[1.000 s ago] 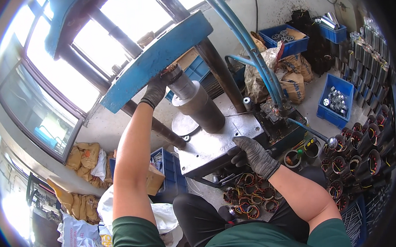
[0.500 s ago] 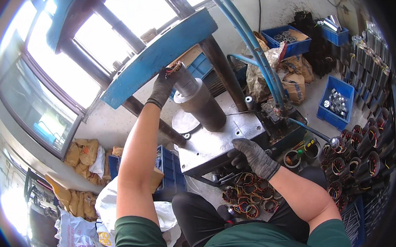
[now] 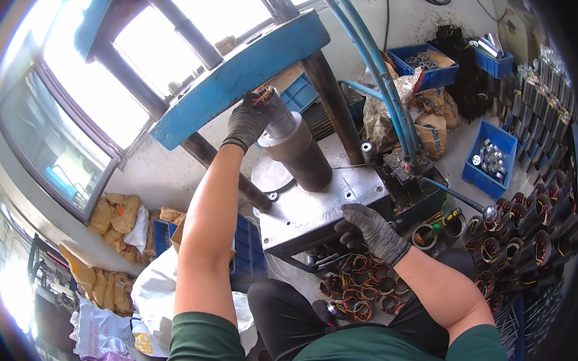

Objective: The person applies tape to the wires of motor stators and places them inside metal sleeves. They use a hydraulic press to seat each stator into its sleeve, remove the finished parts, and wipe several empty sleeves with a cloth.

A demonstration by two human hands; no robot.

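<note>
My left hand (image 3: 246,122), in a dark grey glove, reaches up to a metal motor housing (image 3: 277,118) with copper windings and coloured wires at its upper end. Its fingers close round the top rim, next to the windings. The housing stands on a thick grey steel cylinder (image 3: 301,157), which rises from the metal bed (image 3: 322,208) of a press. Just above hangs the press's blue crossbeam (image 3: 239,76). My right hand (image 3: 373,233), gloved alike, hovers by the bed's front right edge with nothing in it, fingers loosely bent and apart.
Steel columns (image 3: 331,107) flank the cylinder. Blue hoses (image 3: 388,92) run down to a lever (image 3: 454,194) with a ball end. Several wired stators (image 3: 364,287) lie on the floor below. Black housings (image 3: 540,250) and a blue bin of metal parts (image 3: 491,155) stand right.
The whole view has shifted slightly. My left hand has turned a little at the housing's top, showing more of its back. My right hand has barely moved.
</note>
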